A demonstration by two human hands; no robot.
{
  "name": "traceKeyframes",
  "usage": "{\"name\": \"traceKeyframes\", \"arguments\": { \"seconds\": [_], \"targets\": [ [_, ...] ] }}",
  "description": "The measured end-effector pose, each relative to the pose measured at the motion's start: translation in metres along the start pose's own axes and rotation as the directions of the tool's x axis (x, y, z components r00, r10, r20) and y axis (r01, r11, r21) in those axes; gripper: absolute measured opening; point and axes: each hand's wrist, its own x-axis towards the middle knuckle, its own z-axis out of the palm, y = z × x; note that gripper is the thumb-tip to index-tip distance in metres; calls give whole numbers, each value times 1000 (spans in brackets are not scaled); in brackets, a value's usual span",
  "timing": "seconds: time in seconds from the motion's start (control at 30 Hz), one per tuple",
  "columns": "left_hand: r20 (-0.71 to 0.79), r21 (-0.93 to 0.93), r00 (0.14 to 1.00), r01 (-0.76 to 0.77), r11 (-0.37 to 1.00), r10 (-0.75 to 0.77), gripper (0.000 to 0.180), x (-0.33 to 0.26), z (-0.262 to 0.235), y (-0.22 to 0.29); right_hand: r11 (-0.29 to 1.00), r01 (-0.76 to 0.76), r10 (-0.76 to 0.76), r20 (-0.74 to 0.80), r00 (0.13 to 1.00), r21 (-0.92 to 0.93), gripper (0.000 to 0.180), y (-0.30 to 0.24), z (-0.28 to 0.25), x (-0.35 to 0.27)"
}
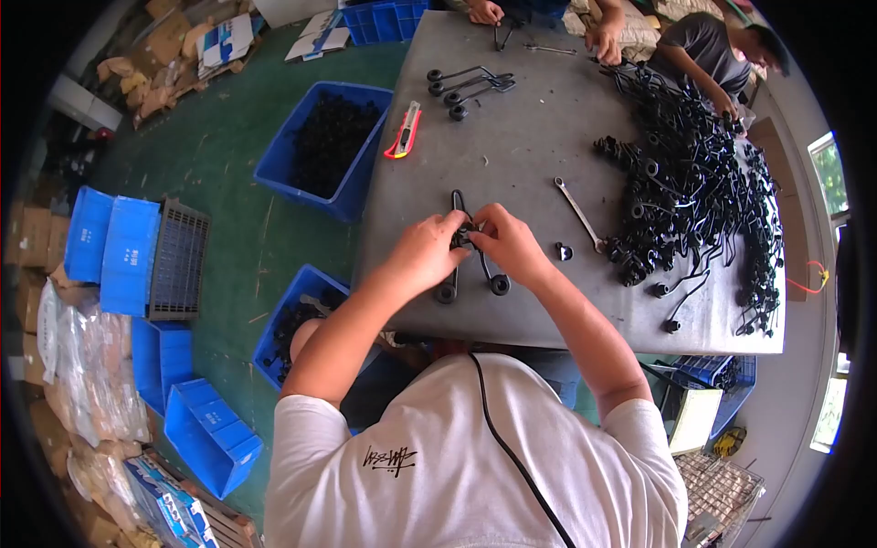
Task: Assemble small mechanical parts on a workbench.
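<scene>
My left hand (426, 248) and my right hand (508, 241) meet near the table's front edge. Both are closed, their fingertips pinched round a small black part whose exact shape they hide. Under and beside the fingers lie black bent rods; one round rod end (499, 284) shows below my right hand. A small black clip-like piece (564, 250) lies to the right. Beyond it a metal wrench (579, 213) rests with one end against a large pile of black rods with round ends (681, 183).
A red box cutter (405, 131) and several black rods (470, 84) lie on the grey table (512, 119). Left of the table stand a blue bin of black parts (274, 173) and a nearer blue bin (265, 352). Across the table, other people's hands (604, 41) work among rods.
</scene>
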Motion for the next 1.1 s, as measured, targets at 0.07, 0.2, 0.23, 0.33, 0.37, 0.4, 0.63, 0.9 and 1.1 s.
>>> {"name": "traceKeyframes", "arguments": {
  "seconds": [0.07, 0.2, 0.23, 0.33, 0.37, 0.4, 0.63, 0.9, 1.1],
  "targets": [
    [-272, 158, 962, 19, 987, 25, 57, -10, 13, 10, 997, 67, -72, -314, 947, -27, 46, -1, 9, -12],
    [-637, 222, 740, -94, 971, 217, 58, -13, 49, 15, 996, 78, -57, -336, 940, 49, 47, -4, 20, -47],
    [-717, 134, 682, -68, 989, 144, 57, -17, 53, 14, 996, 74, -52, -332, 942, 55, 47, -5, 23, -54],
    [-750, -38, 659, 44, 998, -57, 56, -26, 60, 10, 979, 74, -164, -519, 839, -190, 44, 4, 15, -71],
    [-702, -115, 690, 134, 984, -176, 55, -30, 61, 8, 917, 27, -276, -584, 763, -398, 42, 19, 4, -76],
    [-737, -52, 665, 116, 992, -116, 45, -28, 62, 9, 874, -58, -304, -637, 708, -482, 40, 25, -7, -81],
    [-733, 59, 680, 88, 994, -17, 29, -19, 61, 7, 819, -226, -111, -532, 839, -528, 12, 67, -38, -83],
    [-706, -56, 707, -12, 998, -32, 29, -16, 48, -12, 920, -244, 22, -582, 813, -306, 33, 75, -53, -88],
    [-614, -141, 777, 67, 988, -140, 32, -22, 41, -12, 891, -240, -34, -583, 811, -385, 30, 81, -53, -90]
  ]
}}
